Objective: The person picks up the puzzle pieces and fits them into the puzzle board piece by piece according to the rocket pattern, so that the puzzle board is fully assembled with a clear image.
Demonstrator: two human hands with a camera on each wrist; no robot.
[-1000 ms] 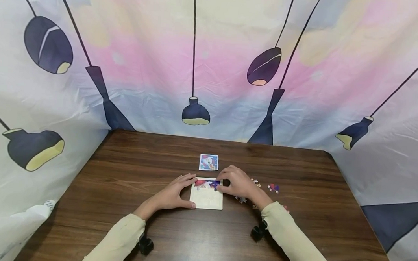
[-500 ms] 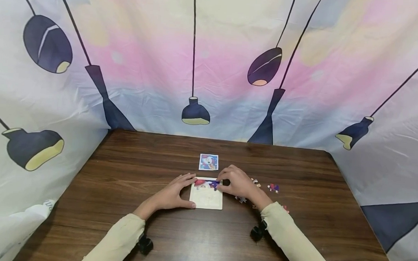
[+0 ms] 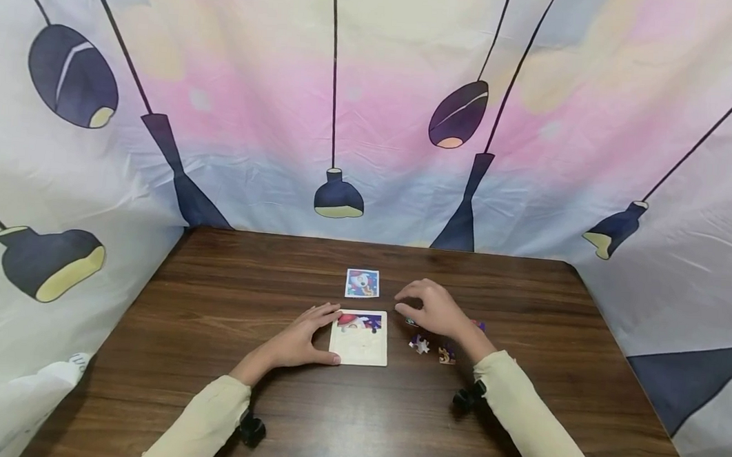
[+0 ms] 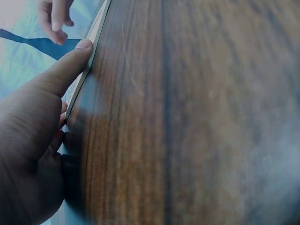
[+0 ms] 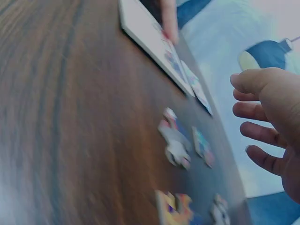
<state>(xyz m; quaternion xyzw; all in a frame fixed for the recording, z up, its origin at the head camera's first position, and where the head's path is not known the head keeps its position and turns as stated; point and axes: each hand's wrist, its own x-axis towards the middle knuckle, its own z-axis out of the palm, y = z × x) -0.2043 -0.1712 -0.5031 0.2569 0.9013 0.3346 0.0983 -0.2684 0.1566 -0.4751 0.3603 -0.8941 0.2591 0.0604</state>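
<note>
In the head view a square white puzzle board lies flat on the table, with a strip of red, white and purple pieces along its far edge. My left hand spans the board's left side, its thumb touching the near corner and its fingertips the far corner. To the right of the board, my right hand hovers above loose puzzle pieces, holding nothing; its fingers are loosely bent in the right wrist view. A purple-white piece and a yellow-brown piece lie below that hand, which partly hides others.
A small square picture card lies beyond the board, showing a white figure on blue. The brown wooden table ends against a curtain printed with hanging lamps.
My right hand has come off the board's far right corner and moved right, over the loose pieces. Purple pieces now show where it was. The left hand stays at the board.
</note>
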